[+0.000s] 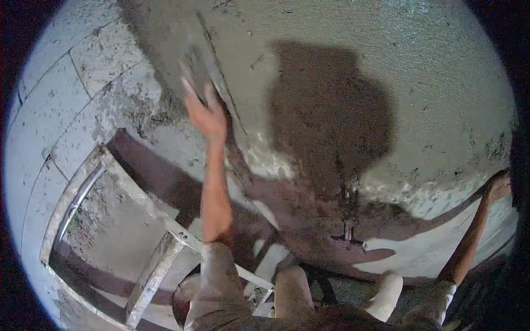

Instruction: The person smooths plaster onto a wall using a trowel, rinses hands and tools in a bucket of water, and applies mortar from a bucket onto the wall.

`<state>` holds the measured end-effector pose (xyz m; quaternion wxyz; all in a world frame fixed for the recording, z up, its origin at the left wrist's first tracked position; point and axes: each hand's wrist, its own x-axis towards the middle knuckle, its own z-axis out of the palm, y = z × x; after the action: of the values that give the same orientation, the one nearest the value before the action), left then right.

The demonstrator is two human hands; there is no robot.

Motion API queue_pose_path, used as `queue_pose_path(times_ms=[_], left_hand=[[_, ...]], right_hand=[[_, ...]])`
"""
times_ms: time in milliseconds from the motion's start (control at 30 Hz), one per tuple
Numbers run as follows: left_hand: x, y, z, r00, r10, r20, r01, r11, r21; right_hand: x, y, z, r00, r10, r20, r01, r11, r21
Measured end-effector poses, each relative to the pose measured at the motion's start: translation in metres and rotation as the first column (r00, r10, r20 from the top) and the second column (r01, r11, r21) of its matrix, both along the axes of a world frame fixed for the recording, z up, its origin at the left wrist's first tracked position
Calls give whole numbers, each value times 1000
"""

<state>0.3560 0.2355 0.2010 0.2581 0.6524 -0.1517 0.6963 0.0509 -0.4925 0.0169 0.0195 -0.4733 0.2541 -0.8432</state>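
Observation:
My left hand (207, 117) is raised against the wet grey plaster (436, 94), its fingers apart and stretched upward, with the tips blurred. Right beside it runs a long, narrow, straight-edged strip (221, 83), which slants up along the plaster's left border; whether the hand touches it I cannot tell. Grey smearing near the fingertips hides what lies there. Far to the right, my right hand (501, 185) rests by the lower edge of the plaster. The picture's dark rim cuts off its fingers, so its grip is hidden.
A pale, mortar-stained ladder-like frame (149, 270) leans at lower left, close to my left arm. Large pale wall blocks (55, 121) stand behind it. A mud-caked T-shaped fitting (349, 240) sticks out below the plaster. My knees (292, 292) show at the bottom; a dark shadow falls on the plaster.

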Motion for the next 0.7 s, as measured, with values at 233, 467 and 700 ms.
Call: queue_pose_path(times_ms=[233, 467, 700], left_hand=[[22, 54, 27, 994, 96, -46, -100, 990, -101], [-23, -38, -14, 998, -47, -29, 47, 999, -24], [8, 37, -16, 998, 53, 18, -52, 997, -52]], right_hand=[[19, 4, 0, 999, -39, 25, 40, 999, -19], [0, 10, 5, 1000, 3, 29, -3, 1000, 8], [27, 28, 0, 979, 169, 118, -176, 983, 51]])
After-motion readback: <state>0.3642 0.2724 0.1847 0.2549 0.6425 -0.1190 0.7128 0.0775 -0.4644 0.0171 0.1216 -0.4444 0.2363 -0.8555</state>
